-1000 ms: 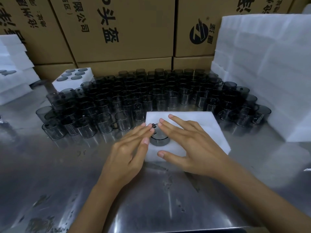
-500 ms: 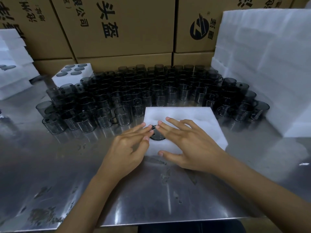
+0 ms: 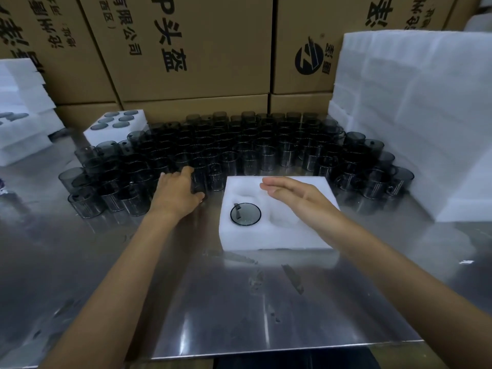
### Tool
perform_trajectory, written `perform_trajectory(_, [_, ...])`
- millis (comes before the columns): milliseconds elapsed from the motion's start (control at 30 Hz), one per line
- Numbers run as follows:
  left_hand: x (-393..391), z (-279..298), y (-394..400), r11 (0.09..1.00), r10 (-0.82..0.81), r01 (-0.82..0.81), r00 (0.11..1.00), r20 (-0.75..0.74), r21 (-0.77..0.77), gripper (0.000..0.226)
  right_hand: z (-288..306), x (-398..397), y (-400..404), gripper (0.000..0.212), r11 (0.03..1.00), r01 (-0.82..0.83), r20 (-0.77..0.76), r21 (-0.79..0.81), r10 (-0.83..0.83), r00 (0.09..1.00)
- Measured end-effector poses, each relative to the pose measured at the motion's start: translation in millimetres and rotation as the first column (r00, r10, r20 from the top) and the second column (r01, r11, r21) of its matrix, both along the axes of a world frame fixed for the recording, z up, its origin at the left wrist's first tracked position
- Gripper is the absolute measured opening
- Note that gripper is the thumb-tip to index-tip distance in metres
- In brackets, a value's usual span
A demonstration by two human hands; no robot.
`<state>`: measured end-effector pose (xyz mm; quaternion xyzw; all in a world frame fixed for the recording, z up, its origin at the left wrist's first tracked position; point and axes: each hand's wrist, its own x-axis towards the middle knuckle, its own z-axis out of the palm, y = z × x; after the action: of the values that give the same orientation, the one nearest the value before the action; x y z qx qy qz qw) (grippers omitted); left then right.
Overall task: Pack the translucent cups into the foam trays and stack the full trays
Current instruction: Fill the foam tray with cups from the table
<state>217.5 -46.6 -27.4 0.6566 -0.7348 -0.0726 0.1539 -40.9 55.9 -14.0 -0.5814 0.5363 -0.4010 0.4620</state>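
We note a steel table point(image 3: 239, 302) backed by cartons point(image 3: 202, 49). At far left stand filled foam trays point(image 3: 114, 126). The left hand point(image 3: 177, 194) curls round a cup point(image 3: 198, 179) at the near edge of the loose cups point(image 3: 239, 153); its grip looks partial. We advise lifting straight up, clear of neighbours. The working tray point(image 3: 277, 235) holds one seated cup point(image 3: 245, 214); other pockets are vacant. The right hand point(image 3: 295, 191) hovers flat above, holding nothing. Spare foam point(image 3: 412, 115) stands at right.

dim overhead light | glare on steel table point(image 3: 239, 302) | wide-angle edge warp
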Motion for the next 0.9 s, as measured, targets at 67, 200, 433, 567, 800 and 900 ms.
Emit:
perform_trajectory(67, [1, -2, 0, 0.997, -0.003, -0.002, 0.998, -0.067, -0.077, 0.069, 0, 1, 1, 0.026, 1.0, 0.004, 0.001, 0.007, -0.004, 1.0])
perform_trajectory(200, [3, 6, 8, 0.977, -0.052, -0.012, 0.955, -0.292, -0.212, 0.076, 1, 1, 1, 0.024, 1.0, 0.015, 0.007, 0.014, -0.015, 1.0])
perform_trajectory(433, [-16, 60, 32, 0.965, -0.232, 0.138, 0.843, -0.485, -0.223, 0.076, 13, 8, -3, 0.027, 0.999, 0.032, 0.019, -0.024, -0.032, 0.999])
perform_trajectory(567, [-43, 70, 46, 0.946, -0.313, 0.225, 0.825, -0.471, -0.234, 0.072, 20, 19, -2, 0.026, 0.981, 0.095, 0.059, -0.172, -0.086, 0.995])
perform_trajectory(800, [-79, 54, 59, 0.968, -0.244, 0.165, 0.804, -0.542, -0.19, 0.068, 14, 16, 0, 0.032, 0.984, 0.119, 0.067, -0.134, -0.111, 0.992])
perform_trajectory(900, [-74, 49, 61, 0.972, -0.206, 0.228, 0.686, -0.698, -0.062, 0.049, 18, 8, -2, 0.042, 0.991, 0.059, -0.011, -0.123, -0.061, 0.998])
